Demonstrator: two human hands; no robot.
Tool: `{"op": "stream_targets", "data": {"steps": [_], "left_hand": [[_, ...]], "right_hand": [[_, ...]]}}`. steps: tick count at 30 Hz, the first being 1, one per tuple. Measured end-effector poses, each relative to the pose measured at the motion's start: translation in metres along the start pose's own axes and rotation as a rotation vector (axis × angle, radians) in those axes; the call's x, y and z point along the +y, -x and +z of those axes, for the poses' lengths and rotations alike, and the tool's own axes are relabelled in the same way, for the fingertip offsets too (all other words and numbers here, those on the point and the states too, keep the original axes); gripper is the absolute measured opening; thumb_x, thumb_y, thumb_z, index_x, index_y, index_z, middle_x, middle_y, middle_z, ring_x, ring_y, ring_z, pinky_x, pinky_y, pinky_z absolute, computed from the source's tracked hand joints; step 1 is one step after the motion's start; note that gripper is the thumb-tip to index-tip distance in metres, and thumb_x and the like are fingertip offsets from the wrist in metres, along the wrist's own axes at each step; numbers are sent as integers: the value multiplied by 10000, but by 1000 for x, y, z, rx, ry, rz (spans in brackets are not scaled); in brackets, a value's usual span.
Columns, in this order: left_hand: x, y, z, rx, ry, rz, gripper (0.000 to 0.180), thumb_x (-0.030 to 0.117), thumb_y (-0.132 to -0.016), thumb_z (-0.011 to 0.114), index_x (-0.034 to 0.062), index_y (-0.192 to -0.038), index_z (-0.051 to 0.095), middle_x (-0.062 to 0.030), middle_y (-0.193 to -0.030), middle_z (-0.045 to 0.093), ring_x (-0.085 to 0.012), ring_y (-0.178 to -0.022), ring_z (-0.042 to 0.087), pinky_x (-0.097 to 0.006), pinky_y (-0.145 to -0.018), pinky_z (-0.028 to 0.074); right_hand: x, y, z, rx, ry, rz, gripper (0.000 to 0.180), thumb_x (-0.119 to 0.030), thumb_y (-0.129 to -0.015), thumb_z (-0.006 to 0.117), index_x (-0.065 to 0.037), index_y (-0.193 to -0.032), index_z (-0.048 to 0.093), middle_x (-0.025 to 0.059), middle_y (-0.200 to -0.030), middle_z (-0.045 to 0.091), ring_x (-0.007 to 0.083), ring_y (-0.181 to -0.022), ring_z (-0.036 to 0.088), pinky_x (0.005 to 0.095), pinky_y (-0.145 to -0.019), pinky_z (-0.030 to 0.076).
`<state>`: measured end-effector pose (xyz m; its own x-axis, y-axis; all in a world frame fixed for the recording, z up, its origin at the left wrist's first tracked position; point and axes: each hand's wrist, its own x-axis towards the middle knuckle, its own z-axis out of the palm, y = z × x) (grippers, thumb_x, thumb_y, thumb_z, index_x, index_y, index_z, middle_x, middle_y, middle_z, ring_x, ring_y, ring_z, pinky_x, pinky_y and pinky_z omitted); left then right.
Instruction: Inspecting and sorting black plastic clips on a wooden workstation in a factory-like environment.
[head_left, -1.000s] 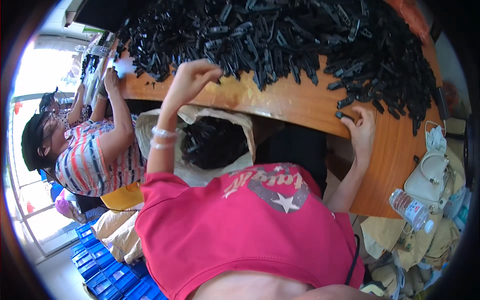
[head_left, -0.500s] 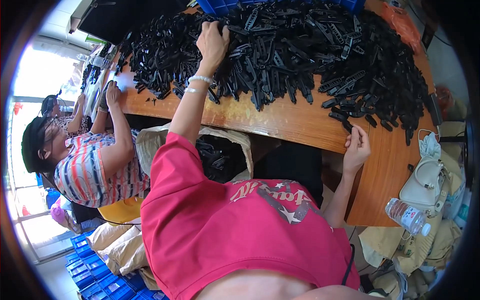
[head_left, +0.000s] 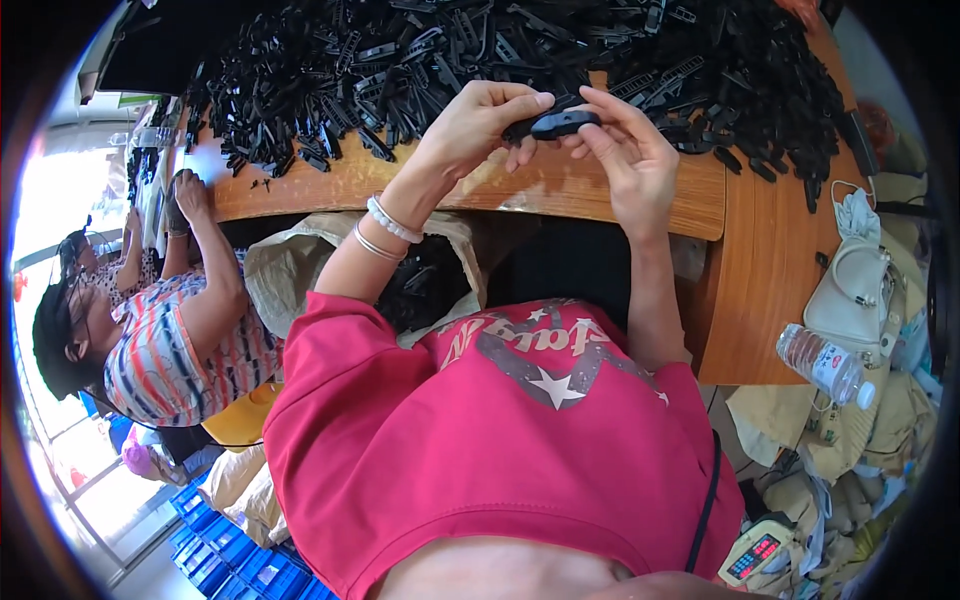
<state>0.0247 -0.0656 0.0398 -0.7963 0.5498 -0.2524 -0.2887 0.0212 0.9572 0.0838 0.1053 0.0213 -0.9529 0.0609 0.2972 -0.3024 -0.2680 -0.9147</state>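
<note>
Table (head_left: 640, 195) (wooden) under black parts (head_left: 400, 60)

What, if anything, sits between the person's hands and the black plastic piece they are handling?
Nothing visible does. The left hand and right hand both already pinch the small black plastic part at their fingertips, raised above the wooden table. The heap of black plastic parts lies behind it, apart.

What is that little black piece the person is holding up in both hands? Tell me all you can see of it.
The black piece is a small, elongated part with rounded ends, seemingly smooth moulded plastic. It lies roughly level, pinched between the fingers of the left hand and the right hand, above the wooden table edge, near the heap of black parts. Finer details are too small to tell.
</note>
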Motion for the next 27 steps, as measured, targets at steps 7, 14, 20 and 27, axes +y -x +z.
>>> {"op": "stream_targets", "data": {"steps": [7,14,20,27], "left_hand": [[3,10,20,29,-321,191,317,193,-895,565,-51,-1098,575,-45,-707,624,-82,-574,588,-195,-513,461],[2,16,18,4,-731,412,346,40,-822,605,-46,-1151,544,-94,-722,641,-118,-616,629,-222,-549,493],[0,12,16,-54,-805,388,334,44,-803,635,-29,-1122,569,-115,-791,664,-132,-646,644,-237,-619,511],[-10,17,-2,1,-443,229,310,176,-829,655,-21,-1062,604,-35,-757,636,-61,-581,573,-214,-532,461]], "right_hand": [[8,9,4,118,255,-150,213,109,-783,594,49,-985,628,87,-966,532,159,-751,642,230,-682,551],[7,6,-11,-7,108,63,365,95,-734,651,8,-1084,595,48,-988,489,102,-863,561,210,-725,535],[22,13,-13,75,183,12,263,91,-699,687,21,-941,611,35,-924,515,75,-763,574,179,-663,511],[34,19,-22,43,396,30,150,-13,-759,676,10,-903,636,49,-851,579,93,-743,569,212,-621,470]]}}
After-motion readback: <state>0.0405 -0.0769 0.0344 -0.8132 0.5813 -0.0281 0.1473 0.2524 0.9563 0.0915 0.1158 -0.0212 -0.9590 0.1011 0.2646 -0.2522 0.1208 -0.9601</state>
